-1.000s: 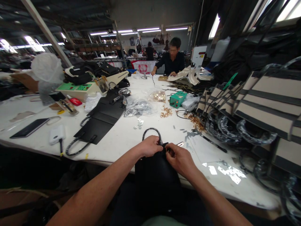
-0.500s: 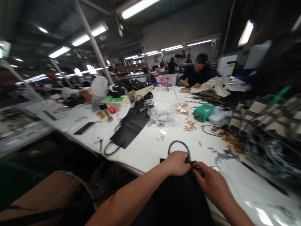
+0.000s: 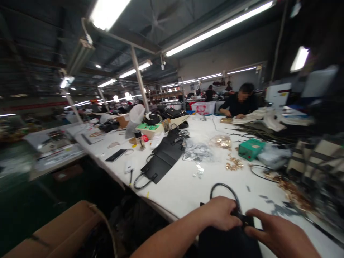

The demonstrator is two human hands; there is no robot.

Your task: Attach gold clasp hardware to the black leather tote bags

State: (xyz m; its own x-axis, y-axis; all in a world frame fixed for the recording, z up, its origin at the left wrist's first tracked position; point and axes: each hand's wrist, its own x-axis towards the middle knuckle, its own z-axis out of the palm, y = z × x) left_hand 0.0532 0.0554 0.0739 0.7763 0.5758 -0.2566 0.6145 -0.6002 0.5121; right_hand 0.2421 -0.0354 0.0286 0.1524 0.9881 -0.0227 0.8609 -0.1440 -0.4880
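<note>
A black bag panel [image 3: 228, 243] lies at the table's front edge, its lower part running out of the bottom of the view. From its top edge rises a looped black bag handle [image 3: 225, 185]. My left hand [image 3: 223, 214] is closed around the base of this handle, its fingertips partly hidden. To its right, my right hand [image 3: 274, 227] pinches the dark tab [image 3: 245, 219] at the handle's end between thumb and fingers. Farther left, another black bag panel with handles [image 3: 161, 161] lies flat on the white table [image 3: 182, 195].
Gold metal fittings [image 3: 234, 163] lie loose near a green box [image 3: 251, 148]. Clear plastic bags [image 3: 197, 150] sit mid-table, and a phone [image 3: 116, 155] lies at left. A cardboard box [image 3: 61, 229] stands below the edge. A co-worker [image 3: 239, 102] sits across the table.
The camera view has tilted up and swung left, so the table and hands appear lower and farther right. Both hands remain at the handle's base; the right hand's fingers have spread slightly around the tab.
</note>
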